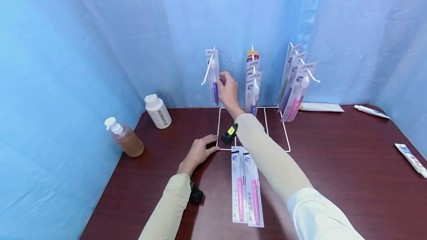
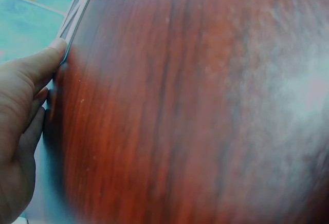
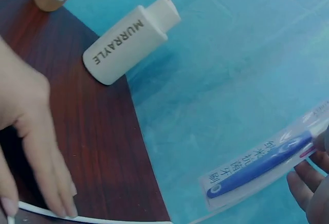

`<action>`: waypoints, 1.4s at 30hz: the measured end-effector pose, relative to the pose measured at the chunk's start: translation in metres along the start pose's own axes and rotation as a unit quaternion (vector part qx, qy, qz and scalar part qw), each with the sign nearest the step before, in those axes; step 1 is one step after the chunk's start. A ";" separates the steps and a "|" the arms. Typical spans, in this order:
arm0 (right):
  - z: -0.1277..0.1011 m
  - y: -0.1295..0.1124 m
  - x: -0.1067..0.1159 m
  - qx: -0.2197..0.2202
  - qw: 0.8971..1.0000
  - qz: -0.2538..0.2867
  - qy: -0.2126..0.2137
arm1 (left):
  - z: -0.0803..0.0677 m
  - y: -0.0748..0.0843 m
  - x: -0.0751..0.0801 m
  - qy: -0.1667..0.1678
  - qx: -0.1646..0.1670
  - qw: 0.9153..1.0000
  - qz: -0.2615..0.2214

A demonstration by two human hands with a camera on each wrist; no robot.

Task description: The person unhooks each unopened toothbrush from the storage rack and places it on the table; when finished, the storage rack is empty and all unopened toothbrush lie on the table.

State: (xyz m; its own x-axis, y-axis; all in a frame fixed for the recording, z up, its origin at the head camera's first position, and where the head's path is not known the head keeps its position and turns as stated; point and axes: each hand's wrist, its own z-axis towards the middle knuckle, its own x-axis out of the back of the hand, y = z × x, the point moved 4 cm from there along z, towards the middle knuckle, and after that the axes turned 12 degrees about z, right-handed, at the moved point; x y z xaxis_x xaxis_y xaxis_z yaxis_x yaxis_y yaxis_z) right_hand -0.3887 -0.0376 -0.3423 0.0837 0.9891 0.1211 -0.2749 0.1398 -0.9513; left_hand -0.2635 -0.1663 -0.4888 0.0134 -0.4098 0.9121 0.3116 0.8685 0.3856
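The right hand [image 1: 229, 89] is pinching the upright toothbrush pack [image 1: 214, 79] at its right edge; the left hand [image 1: 199, 151], fingers outstretched, is touching the rack [image 1: 218, 127].

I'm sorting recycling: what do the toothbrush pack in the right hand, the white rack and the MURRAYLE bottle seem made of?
The toothbrush pack: probably clear, glossy plastic; the brush shows through. The white rack: likely coated metal wire, being thin, straight and evenly white. The MURRAYLE bottle: opaque, rather matte white, probably plastic, though coated metal is possible.
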 end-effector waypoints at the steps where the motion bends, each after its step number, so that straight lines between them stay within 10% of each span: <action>1: -0.003 -0.001 0.000 0.009 1.000 -0.007 0.002 | 0.000 0.000 0.000 0.001 0.000 1.000 -0.001; 12: -0.047 -0.035 0.013 0.086 0.990 -0.111 -0.014 | -0.001 0.001 0.001 0.003 -0.008 1.000 0.000; 25: -0.102 -0.088 0.052 0.107 0.944 -0.297 -0.093 | -0.001 0.002 0.002 0.001 -0.008 1.000 -0.008; 42: -0.127 -0.109 0.081 0.120 0.939 -0.274 -0.168 | -0.002 0.003 0.003 0.000 -0.005 1.000 -0.013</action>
State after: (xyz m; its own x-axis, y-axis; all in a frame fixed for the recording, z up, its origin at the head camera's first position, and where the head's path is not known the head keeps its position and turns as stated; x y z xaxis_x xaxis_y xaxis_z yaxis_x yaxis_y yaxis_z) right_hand -0.2306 0.0212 -0.2653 -0.0204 0.7184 0.6954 -0.4897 0.5992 -0.6334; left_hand -0.2604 -0.1658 -0.4858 0.0061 -0.4318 0.9020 0.3222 0.8547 0.4070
